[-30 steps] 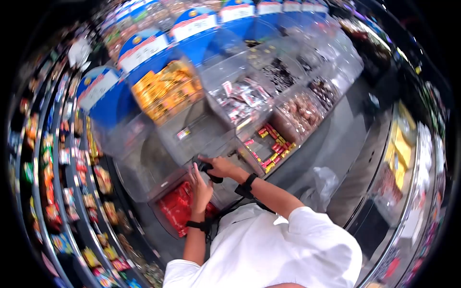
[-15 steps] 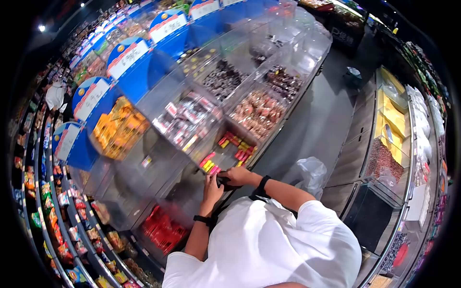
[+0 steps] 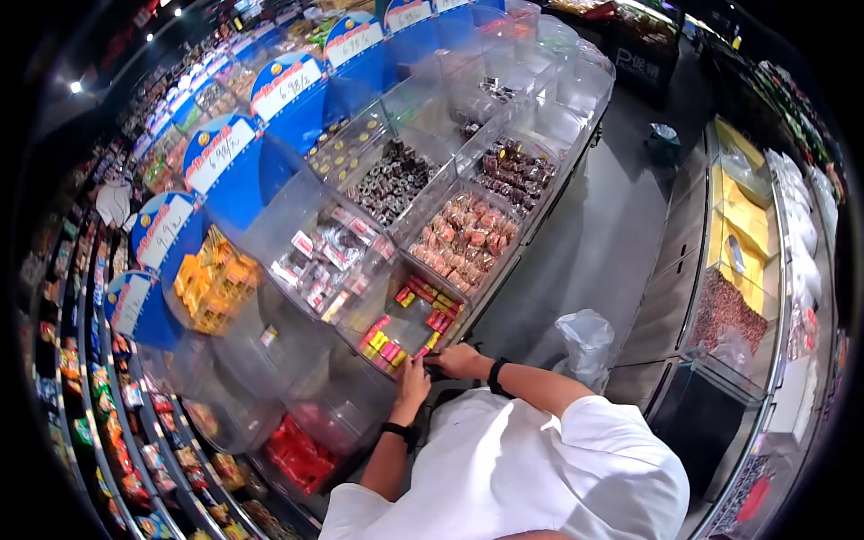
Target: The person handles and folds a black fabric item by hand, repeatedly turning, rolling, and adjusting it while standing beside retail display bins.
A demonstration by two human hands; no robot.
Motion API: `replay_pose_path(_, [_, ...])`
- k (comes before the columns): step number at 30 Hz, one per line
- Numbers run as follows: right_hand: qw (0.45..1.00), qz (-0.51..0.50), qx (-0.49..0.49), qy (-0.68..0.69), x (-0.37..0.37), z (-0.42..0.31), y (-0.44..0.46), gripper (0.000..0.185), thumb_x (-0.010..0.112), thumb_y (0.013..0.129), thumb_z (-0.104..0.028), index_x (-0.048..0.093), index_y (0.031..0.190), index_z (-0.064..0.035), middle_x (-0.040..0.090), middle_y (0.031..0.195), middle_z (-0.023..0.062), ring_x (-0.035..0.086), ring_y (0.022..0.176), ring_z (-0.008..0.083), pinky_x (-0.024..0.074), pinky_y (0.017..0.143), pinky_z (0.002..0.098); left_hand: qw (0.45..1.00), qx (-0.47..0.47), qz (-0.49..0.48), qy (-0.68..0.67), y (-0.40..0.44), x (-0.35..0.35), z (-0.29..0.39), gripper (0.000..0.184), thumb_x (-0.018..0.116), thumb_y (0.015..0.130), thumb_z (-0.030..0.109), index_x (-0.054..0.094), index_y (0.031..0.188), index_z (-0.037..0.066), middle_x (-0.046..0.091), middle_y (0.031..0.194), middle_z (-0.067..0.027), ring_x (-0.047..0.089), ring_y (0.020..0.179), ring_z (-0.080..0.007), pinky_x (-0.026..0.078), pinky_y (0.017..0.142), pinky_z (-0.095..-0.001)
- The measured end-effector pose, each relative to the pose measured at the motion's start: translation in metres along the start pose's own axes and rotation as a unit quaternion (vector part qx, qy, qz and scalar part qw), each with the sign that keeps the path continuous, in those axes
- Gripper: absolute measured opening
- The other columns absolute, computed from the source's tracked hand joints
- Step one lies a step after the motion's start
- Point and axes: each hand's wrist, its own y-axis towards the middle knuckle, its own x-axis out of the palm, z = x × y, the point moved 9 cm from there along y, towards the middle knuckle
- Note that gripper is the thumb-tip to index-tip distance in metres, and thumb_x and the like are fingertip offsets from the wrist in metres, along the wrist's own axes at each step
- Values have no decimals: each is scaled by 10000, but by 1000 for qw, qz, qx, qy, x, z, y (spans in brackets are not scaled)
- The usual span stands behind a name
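Note:
My left hand (image 3: pixel 414 382) is at the front edge of a clear bin, its fingers closed at the tips. Just right of it, my right hand (image 3: pixel 461 362) is also closed, fingers pointing toward the left one. A small dark thing shows between the two hands, too hidden to name. Directly beyond my fingertips, pink and yellow wrapped candies (image 3: pixel 384 349) stand in a row along the near left side of the bin (image 3: pixel 402 329). More red and yellow wrapped candies (image 3: pixel 441 317) line its far and right sides. Each wrist wears a black band.
Neighbouring bins hold orange-pink wrapped sweets (image 3: pixel 463 236), white and red packets (image 3: pixel 328 261), orange packets (image 3: pixel 216 283) and red packets (image 3: pixel 306 450). Blue price signs (image 3: pixel 216 153) stand behind. A clear plastic bag (image 3: pixel 585 337) is at the right, beside wooden cabinets (image 3: pixel 661 279).
The view has shifted, so bins and hands sit lower in it. Both hands stay close together at the bin's front edge. More pink and yellow candies show in the near row.

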Motion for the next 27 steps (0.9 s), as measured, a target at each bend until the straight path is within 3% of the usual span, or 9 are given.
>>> replay_pose_path(2, [998, 69, 2, -3, 0, 23, -4, 420, 611, 822, -226, 618, 1241, -259, 692, 792, 137, 694, 714, 341, 554, 585, 477, 999, 45, 26, -14, 15, 1, 16, 608, 728, 768, 75, 484, 1320, -5, 489, 1204, -230, 505, 1147, -407, 457, 970, -454])
replay_pose_path(3, [998, 7, 45, -30, -10, 31, -9, 478, 580, 836, -204, 568, 1309, -273, 697, 834, 136, 691, 697, 340, 555, 583, 459, 997, 61, 45, -16, 24, 7, 20, 617, 708, 764, 50, 483, 1335, -9, 499, 1178, -229, 512, 1121, -402, 457, 967, -449])
replay_pose_path(10, [979, 69, 192, -26, -21, 89, -28, 538, 592, 836, -218, 546, 1362, -320, 698, 815, 141, 699, 752, 339, 558, 624, 451, 993, 72, 27, -90, 87, 19, 54, 565, 702, 761, 57, 551, 1302, -7, 532, 1216, -216, 514, 1163, -390, 454, 979, -445])
replay_pose_path(13, [970, 90, 221, 41, -14, 85, -20, 428, 597, 849, -286, 611, 1276, -257, 710, 859, 153, 699, 773, 344, 563, 654, 455, 993, 48, -51, -92, 99, 18, 39, 531, 712, 764, 87, 594, 1279, 39, 588, 1205, -261, 553, 1131, -430, 463, 957, -476])
replay_pose_path(15, [979, 48, 196, 31, -16, 59, -11, 395, 598, 843, -284, 624, 1233, -228, 708, 854, 152, 699, 783, 351, 564, 660, 465, 988, 59, -121, -81, 92, 16, 33, 574, 700, 774, 87, 559, 1329, 74, 645, 1107, -268, 577, 1081, -463, 469, 929, -514])
replay_pose_path(18, [988, 38, 151, 8, -2, 49, 5, 343, 616, 823, -318, 637, 1120, -150, 702, 870, 174, 697, 815, 366, 561, 680, 476, 998, 17, -48, -24, 66, -13, 33, 609, 684, 781, 72, 513, 1366, 75, 661, 1059, -255, 584, 1055, -455, 471, 918, -511])
replay_pose_path(21, [985, 2, 159, 64, 0, 57, -1, 340, 583, 810, -216, 648, 1138, -156, 706, 929, 161, 695, 868, 347, 562, 706, 468, 989, 129, -37, -61, 66, 3, 29, 639, 672, 773, 28, 476, 1381, 62, 664, 1027, -254, 592, 991, -453, 472, 877, -524])
replay_pose_path(24, [976, -16, 216, 5, -11, 75, -18, 549, 556, 817, -221, 551, 1349, -355, 708, 947, 160, 699, 879, 344, 561, 723, 463, 989, 140, -30, -40, 82, 0, 49, 611, 693, 779, 47, 480, 1351, 68, 669, 1009, -234, 602, 979, -439, 471, 875, -516])
replay_pose_path(27, [964, 13, 267, -11, -26, 94, -23, 564, 535, 828, -221, 534, 1369, -383, 711, 945, 150, 702, 876, 341, 561, 724, 463, 984, 144, -56, -86, 103, 6, 64, 636, 718, 794, 98, 460, 1375, 132, 638, 1083, -272, 573, 1064, -467, 468, 899, -520])
